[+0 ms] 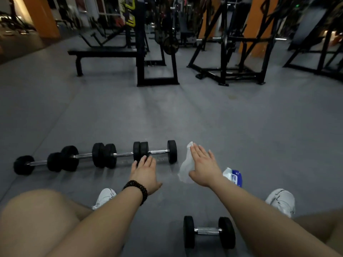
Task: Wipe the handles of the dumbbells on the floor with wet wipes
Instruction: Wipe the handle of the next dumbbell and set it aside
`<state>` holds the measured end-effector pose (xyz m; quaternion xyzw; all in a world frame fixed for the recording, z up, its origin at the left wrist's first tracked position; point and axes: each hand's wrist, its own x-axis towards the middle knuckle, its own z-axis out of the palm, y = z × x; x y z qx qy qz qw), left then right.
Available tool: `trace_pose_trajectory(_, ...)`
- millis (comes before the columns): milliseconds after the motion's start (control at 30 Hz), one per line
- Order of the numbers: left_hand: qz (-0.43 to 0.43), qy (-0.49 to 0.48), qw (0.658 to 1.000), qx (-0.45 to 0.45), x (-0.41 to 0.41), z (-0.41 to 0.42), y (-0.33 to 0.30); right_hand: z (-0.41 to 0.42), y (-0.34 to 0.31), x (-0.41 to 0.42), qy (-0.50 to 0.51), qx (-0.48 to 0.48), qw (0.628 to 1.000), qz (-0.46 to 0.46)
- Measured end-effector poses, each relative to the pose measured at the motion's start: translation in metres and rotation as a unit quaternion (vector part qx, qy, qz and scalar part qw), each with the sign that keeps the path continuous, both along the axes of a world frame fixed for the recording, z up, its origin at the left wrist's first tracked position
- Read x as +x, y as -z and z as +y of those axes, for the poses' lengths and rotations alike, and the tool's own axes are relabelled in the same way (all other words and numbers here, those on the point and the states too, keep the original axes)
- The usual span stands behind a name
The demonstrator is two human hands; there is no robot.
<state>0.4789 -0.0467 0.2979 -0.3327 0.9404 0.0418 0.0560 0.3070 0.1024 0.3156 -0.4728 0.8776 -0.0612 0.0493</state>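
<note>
black dumbbells [155, 152], chrome handles, white wipe [185, 164]

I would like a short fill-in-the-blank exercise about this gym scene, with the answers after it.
1. The white wet wipe lies under the ____ hand.
2. The left hand, above a dark beaded bracelet, reaches toward the row of ____ black dumbbells with metal handles.
3. One more black dumbbell lies alone on the grey floor between the person's ____.

Answers: right; four; legs
</note>
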Motion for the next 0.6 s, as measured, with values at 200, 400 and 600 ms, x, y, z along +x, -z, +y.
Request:
trace_pose_trajectory(200, -0.005, -0.003, 1.0, -0.022, 0.017, -0.019, -0.022, -0.023, -0.023, 0.008, -0.02, -0.017, 0.999, 0.024)
trace_pose_trajectory(400, -0.014, 0.0, 0.999, -0.039, 0.028, -0.034, -0.032, -0.046, -0.039, 0.007, -0.029, -0.033, 0.999, 0.029)
trace_pose_trajectory(600, -0.023, -0.032, 0.998, -0.044, 0.035, -0.068, -0.038, -0.081, -0.028, -0.001, -0.05, -0.022, 0.998, 0.011)
